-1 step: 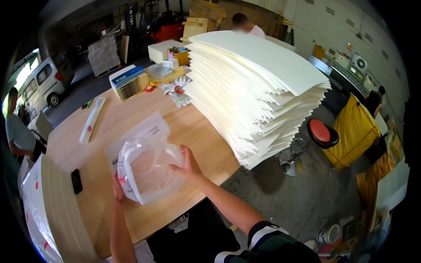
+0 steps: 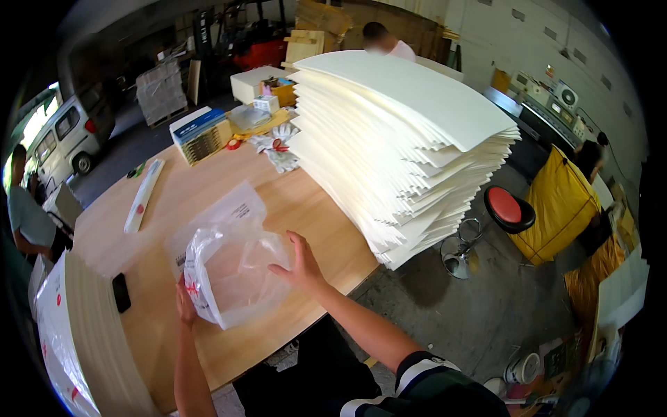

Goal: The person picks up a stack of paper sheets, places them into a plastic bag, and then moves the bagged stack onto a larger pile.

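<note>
A clear plastic bag (image 2: 229, 267) with red marks near its edge lies partly lifted on the wooden table (image 2: 313, 208), close to the front edge. My left hand (image 2: 184, 302) pinches the bag's left edge. My right hand (image 2: 302, 264) rests flat against the bag's right side with fingers spread, holding nothing. A second clear bag with a printed label lies just beneath and behind it.
A tall leaning stack of white sheets (image 2: 403, 132) fills the table's right half. A stack of white bags (image 2: 76, 333), a black phone (image 2: 121, 292), a long white strip (image 2: 142, 194), a blue-topped box (image 2: 201, 132) and gloves (image 2: 278, 149) also lie here. A red stool (image 2: 509, 208) stands right. A person (image 2: 24, 215) stands far left.
</note>
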{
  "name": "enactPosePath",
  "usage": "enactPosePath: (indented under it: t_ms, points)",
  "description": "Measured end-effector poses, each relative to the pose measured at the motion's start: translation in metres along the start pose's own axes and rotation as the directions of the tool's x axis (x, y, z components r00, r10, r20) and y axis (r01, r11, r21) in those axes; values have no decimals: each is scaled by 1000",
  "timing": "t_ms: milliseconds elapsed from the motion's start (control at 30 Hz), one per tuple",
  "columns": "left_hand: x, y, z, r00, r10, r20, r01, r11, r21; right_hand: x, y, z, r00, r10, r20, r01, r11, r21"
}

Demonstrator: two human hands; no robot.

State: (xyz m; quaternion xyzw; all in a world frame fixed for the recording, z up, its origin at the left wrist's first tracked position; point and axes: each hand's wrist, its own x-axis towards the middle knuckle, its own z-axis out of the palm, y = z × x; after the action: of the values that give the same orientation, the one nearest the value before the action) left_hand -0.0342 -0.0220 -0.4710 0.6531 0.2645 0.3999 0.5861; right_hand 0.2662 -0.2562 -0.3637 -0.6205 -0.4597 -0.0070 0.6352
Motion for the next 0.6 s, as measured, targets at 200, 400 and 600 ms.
enactPosePath:
  t_ms: [200,400,600]
  points:
    - [6,94,13,923,255,-289,-146,926,349,32,-120,-186,752,-656,-59,603,722,-338]
    - [-4,228,103,740,639,-210,-565,760,322,110,-189,-308,671,-740,41,411,326,-852]
    - [-29,267,184,687,727,-21,-720,684,118,146,-193,-332,784,-563,262,452,229,-862]
